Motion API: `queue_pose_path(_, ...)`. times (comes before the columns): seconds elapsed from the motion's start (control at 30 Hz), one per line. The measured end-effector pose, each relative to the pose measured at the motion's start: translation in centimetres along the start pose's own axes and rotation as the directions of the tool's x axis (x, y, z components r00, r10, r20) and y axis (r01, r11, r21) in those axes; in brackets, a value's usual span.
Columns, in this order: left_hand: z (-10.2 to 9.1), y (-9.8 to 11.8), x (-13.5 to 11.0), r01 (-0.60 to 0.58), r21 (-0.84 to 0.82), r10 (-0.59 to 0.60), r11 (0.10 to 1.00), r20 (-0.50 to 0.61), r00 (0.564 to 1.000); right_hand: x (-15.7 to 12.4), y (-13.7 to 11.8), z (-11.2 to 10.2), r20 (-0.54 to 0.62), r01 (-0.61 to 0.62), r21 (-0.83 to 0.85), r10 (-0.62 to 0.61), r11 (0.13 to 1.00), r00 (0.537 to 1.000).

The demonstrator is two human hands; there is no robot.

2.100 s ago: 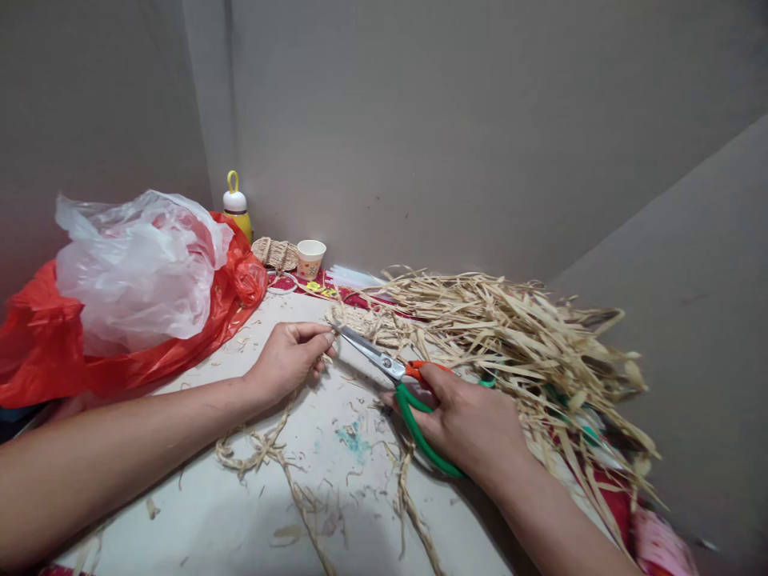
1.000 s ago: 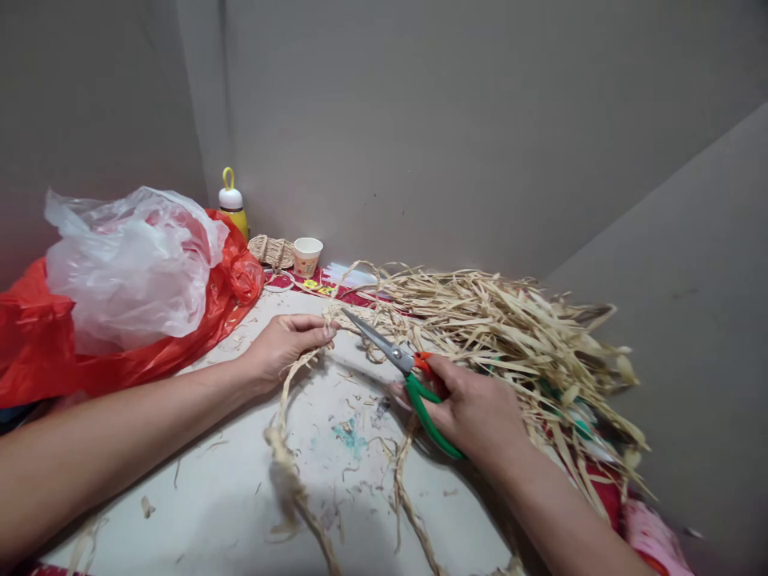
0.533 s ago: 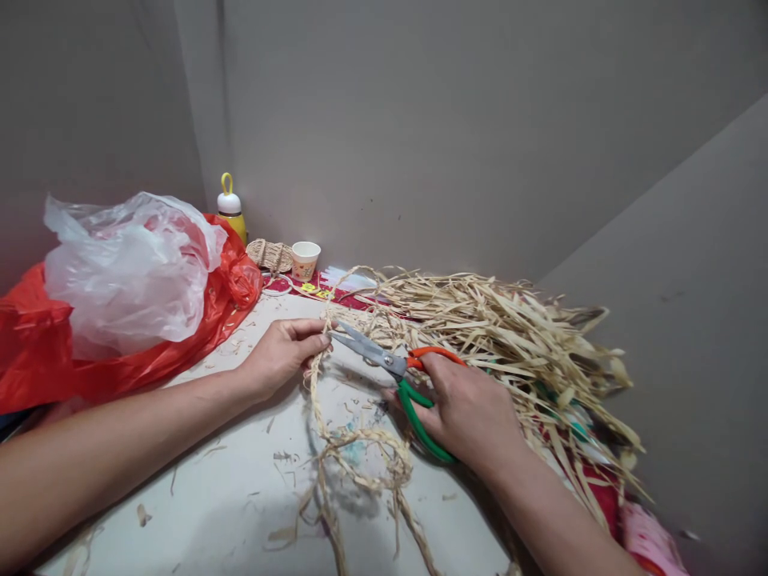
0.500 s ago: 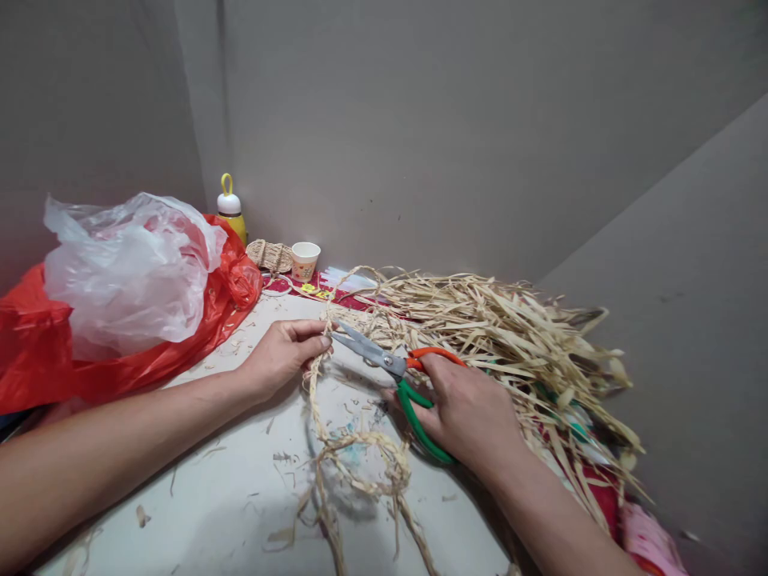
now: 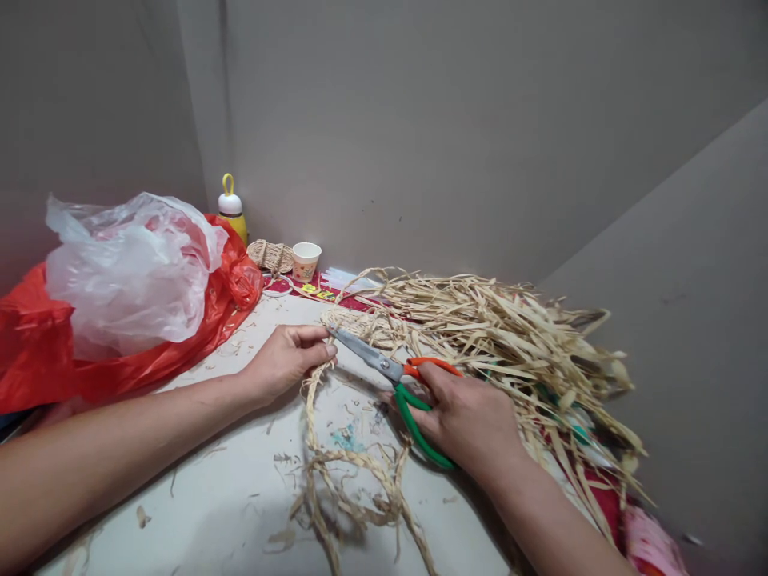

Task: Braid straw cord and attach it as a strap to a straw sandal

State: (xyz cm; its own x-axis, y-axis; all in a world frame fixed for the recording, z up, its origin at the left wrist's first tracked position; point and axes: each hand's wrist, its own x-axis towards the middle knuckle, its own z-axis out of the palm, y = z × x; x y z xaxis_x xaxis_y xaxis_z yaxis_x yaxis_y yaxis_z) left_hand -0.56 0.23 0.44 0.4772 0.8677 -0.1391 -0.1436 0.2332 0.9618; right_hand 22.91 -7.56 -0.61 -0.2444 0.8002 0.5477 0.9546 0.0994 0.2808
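Observation:
My left hand (image 5: 294, 357) pinches a braided straw cord (image 5: 310, 408) between thumb and forefinger. From those fingers the cord hangs down, loops over the table and runs off the bottom of the view. Wrapped around the handles of a pair of scissors (image 5: 372, 356), one orange and one green, is my right hand (image 5: 465, 408). The blades lie nearly together, their tips at the left fingertips. Whether a strand sits between the blades I cannot tell.
A heap of dry straw strips (image 5: 516, 344) covers the right side of the white table (image 5: 210, 496). Red and clear plastic bags (image 5: 132, 280) lie at left. Behind stand a yellow bottle (image 5: 231, 210), a paper cup (image 5: 306, 262) and a coiled straw bundle (image 5: 270, 255).
The scissor blades have come closer together at the left fingertips. The cord's loop below has dropped and shifted shape. Both hands have barely moved.

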Motion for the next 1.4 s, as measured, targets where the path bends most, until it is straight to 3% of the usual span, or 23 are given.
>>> queue_pose_path(0.17,0.05,0.07,-0.06,-0.006,0.001,0.006,1.0,-0.064,0.998,-0.26,0.34,0.22,0.018,-0.06,0.048,0.06,0.997,0.998)
queue_pose_path(0.3,-0.02,0.08,0.01,-0.081,0.079,0.086,0.994,-0.062,0.994,-0.09,0.61,0.13,0.061,-0.11,0.102,0.104,0.989,0.993)
queue_pose_path(0.57,-0.32,-0.22,0.1,-0.198,0.278,0.227,0.94,-0.077,0.971,0.41,0.12,-0.56,0.195,-0.06,0.081,0.043,0.995,0.98)
queue_pose_path(0.77,-0.33,-0.56,0.01,-0.201,0.354,0.246,0.913,-0.086,0.965,0.3,0.01,-0.36,0.121,0.009,0.033,-0.013,0.999,0.993)
queue_pose_path(1.07,0.01,-0.22,0.0,-0.168,0.274,0.197,0.947,-0.082,0.977,0.36,0.14,-0.5,-0.028,0.035,-0.032,-0.036,0.999,0.999)
queue_pose_path(1.4,0.27,0.24,-0.32,-0.151,0.243,0.192,0.958,-0.158,0.969,0.16,0.58,-0.35,-0.035,0.034,-0.101,-0.038,0.994,0.999)
